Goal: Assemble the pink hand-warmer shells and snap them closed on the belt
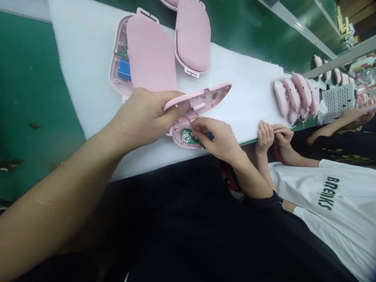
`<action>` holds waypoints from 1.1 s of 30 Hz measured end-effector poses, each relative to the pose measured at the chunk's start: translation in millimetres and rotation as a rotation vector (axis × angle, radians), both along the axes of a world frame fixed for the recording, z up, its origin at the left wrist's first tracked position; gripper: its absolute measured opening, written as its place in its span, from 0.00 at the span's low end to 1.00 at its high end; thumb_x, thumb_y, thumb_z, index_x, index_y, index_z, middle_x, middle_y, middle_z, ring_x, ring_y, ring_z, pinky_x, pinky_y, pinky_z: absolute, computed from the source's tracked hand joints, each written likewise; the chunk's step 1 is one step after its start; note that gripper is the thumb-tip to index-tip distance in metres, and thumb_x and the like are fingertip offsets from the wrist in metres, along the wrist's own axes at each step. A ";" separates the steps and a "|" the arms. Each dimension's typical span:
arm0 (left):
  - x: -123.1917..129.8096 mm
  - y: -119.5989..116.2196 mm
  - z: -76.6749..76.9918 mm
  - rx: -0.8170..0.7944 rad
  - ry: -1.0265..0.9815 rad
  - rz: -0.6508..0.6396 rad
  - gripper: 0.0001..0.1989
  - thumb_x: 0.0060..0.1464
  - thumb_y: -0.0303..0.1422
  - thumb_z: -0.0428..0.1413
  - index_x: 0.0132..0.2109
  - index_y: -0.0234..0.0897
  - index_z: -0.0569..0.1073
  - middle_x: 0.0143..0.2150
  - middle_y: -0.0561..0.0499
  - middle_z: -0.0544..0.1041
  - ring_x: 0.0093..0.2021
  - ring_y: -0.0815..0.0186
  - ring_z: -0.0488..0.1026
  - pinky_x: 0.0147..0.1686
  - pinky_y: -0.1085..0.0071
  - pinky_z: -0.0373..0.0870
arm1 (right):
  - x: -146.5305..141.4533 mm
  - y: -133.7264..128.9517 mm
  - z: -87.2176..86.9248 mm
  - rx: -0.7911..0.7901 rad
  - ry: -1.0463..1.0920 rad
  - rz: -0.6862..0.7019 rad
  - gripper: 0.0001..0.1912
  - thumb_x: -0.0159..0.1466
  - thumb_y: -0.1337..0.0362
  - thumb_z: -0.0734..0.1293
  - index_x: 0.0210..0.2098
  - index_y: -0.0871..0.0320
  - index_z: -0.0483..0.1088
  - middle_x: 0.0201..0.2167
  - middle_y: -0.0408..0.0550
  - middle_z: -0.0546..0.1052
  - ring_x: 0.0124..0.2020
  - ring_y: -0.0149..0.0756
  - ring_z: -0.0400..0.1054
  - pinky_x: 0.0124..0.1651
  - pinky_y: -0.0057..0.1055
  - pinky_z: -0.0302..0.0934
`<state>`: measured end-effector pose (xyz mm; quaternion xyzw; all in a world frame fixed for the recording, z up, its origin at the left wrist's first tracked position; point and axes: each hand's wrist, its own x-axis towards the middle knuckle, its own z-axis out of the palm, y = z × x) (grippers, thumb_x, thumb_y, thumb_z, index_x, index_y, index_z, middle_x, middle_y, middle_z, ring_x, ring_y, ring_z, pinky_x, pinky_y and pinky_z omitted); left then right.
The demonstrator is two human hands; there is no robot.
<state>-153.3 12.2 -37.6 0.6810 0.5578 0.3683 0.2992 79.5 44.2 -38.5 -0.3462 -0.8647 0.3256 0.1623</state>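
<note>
Pink shell halves [199, 100] of a small device sit at the near edge of the white foam mat [88, 51]. My left hand [143, 113] pinches the upper half by its rim, tilted up off the lower half [183, 141]; a thin red wire [190, 124] joins the two. My right hand [216, 137] has its fingertips pressed together on the green circuit board [188, 137] inside. I judge the plastic light, stiff and smooth, the wire and board fragile, so the rim is the place to grip. A co-worker's hands [273, 135] rest nearby.
</note>
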 end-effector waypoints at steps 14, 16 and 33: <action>0.2 -1.2 -1.0 0.023 0.023 -0.017 0.20 0.68 0.42 0.47 0.31 0.36 0.69 0.25 0.53 0.68 0.26 0.70 0.61 0.30 0.71 0.52 | -1.1 0.2 6.3 0.184 -0.089 0.139 0.08 0.76 0.66 0.65 0.49 0.54 0.76 0.41 0.45 0.84 0.43 0.34 0.78 0.49 0.31 0.72; -0.4 -1.5 -1.8 0.028 0.013 -0.013 0.20 0.68 0.43 0.47 0.32 0.36 0.72 0.25 0.53 0.69 0.25 0.70 0.62 0.30 0.72 0.53 | -2.0 0.7 8.4 0.189 -0.097 0.134 0.08 0.75 0.66 0.64 0.48 0.54 0.76 0.42 0.45 0.84 0.42 0.34 0.78 0.49 0.31 0.72; -1.5 -2.2 -7.6 -0.039 0.066 -0.012 0.19 0.73 0.42 0.50 0.47 0.38 0.83 0.33 0.51 0.79 0.31 0.65 0.71 0.32 0.70 0.59 | -0.1 13.1 13.8 0.082 -0.255 0.174 0.13 0.78 0.62 0.63 0.49 0.55 0.80 0.46 0.49 0.85 0.47 0.39 0.79 0.53 0.35 0.71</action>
